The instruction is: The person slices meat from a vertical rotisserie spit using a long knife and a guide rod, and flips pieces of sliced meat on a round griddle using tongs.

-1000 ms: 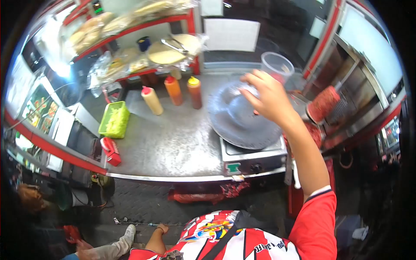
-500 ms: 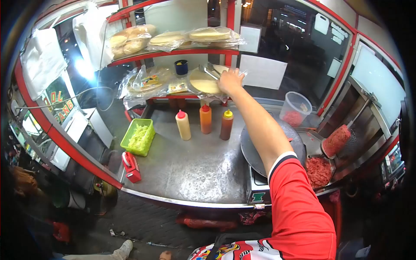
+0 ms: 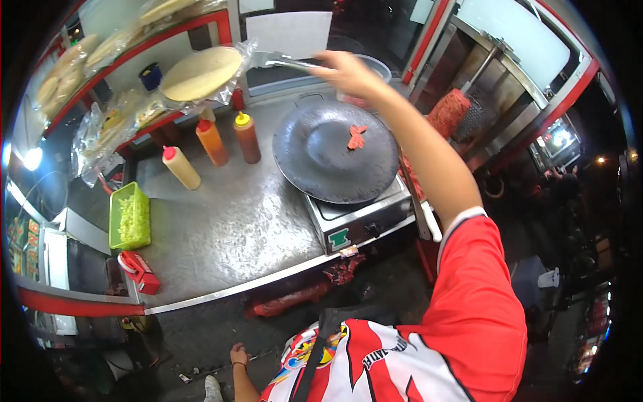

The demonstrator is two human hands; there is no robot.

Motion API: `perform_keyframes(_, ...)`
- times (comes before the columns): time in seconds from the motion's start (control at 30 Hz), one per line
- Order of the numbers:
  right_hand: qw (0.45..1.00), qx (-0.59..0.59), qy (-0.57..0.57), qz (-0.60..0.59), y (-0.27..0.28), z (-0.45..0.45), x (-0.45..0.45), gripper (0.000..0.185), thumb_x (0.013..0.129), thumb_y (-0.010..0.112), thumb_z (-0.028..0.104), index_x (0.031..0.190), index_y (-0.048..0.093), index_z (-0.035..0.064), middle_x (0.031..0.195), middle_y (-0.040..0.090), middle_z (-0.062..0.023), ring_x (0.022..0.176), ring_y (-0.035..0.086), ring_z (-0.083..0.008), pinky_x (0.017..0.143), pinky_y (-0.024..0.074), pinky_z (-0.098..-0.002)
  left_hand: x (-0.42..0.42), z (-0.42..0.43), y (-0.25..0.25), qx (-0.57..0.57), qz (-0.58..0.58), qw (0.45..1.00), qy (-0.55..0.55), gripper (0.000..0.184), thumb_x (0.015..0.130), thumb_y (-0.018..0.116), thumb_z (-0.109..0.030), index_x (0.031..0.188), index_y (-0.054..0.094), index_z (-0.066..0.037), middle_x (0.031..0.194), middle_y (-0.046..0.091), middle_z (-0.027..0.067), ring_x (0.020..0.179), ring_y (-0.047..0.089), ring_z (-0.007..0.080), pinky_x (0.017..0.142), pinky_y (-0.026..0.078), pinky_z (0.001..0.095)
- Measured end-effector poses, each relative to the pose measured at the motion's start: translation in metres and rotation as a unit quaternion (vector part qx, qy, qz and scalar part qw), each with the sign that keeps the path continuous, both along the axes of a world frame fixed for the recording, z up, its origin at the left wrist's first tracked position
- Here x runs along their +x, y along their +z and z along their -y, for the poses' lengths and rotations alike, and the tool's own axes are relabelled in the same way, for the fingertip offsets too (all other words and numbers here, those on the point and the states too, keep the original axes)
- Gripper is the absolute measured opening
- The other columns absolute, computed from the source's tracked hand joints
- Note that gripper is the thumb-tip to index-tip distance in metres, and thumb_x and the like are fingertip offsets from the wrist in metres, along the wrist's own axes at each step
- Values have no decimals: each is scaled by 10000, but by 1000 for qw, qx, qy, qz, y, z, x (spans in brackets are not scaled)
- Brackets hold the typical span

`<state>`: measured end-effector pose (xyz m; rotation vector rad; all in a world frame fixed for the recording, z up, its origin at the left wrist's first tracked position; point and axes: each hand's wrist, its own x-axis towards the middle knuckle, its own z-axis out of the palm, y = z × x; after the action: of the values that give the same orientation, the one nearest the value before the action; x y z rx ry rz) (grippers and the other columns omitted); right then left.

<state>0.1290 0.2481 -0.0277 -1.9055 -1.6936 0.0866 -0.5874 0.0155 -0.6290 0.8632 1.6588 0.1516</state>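
My right hand (image 3: pixel 351 75), slightly blurred, is closed around the handle of metal tongs (image 3: pixel 271 60), held up beyond the far edge of the round dark griddle (image 3: pixel 308 171). The tongs point left, near a stack of pale flatbreads (image 3: pixel 201 75) in clear plastic on the lower shelf. A few small scraps of reddish meat (image 3: pixel 357 137) lie on the griddle, which rests on a gas stove (image 3: pixel 365 224). Low beside my body hangs my left hand (image 3: pixel 239 353), away from the counter, its fingers loosely apart with nothing seen in them.
Three sauce bottles, cream (image 3: pixel 181 167), orange (image 3: pixel 212 142) and brown (image 3: pixel 247 139), stand on the metal counter (image 3: pixel 228 228). At the left are a green basket (image 3: pixel 130 214) of shredded greens and a red device (image 3: pixel 138 271). A meat spit (image 3: pixel 447 112) stands at the right.
My right hand has lifted the tongs from the flatbreads and carried them right, toward the griddle's far side. My view has turned right, uncovering the griddle; my left hand shows more.
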Motion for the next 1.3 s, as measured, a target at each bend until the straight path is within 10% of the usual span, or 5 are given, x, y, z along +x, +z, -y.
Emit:
perform_keyframes(0.13,958,-100,-163,-214,-6,173,54,362,972,648,336,1090,753,10,775,624,-20,633,498,-102,553,389,-269,21,-1,2,-8,5,1000,-26,320,855,567,-25,1162,653,-49,902,676,97,596,666,242,508,532,373)
perform_keyframes(0.43,874,-184,-264,-365,-69,230,104,292,920,726,282,993,740,-1,764,627,-25,590,485,-97,509,361,-272,13,-3,-4,-14,-253,860,-442,357,818,666,-217,1144,734,-89,1152,731,149,1123,681,319,1005,514,405)
perform_keyframes(0.83,871,-137,-207,-424,-94,183,103,189,893,717,192,988,744,31,780,646,-21,609,499,-108,498,330,-266,69,-31,23,98,-126,944,-289,379,828,689,-207,1184,702,-79,1100,737,161,1088,694,303,961,528,398)
perform_keyframes(1.13,886,-102,-236,-385,3,446,2,275,874,702,177,1039,720,-43,761,646,-31,613,526,-40,496,336,-186,24,21,-4,-56,-237,841,-483,399,841,620,-281,1184,724,-105,1176,705,203,1159,656,356,1012,509,419)
perform_keyframes(1.3,765,-173,-460,-417,-18,582,-39,216,833,717,99,989,730,-50,668,625,-31,507,485,-39,437,311,-195,27,-4,1,-48,-229,782,-578,397,833,608,-278,1173,731,-114,1182,695,223,1159,647,385,1013,508,441)
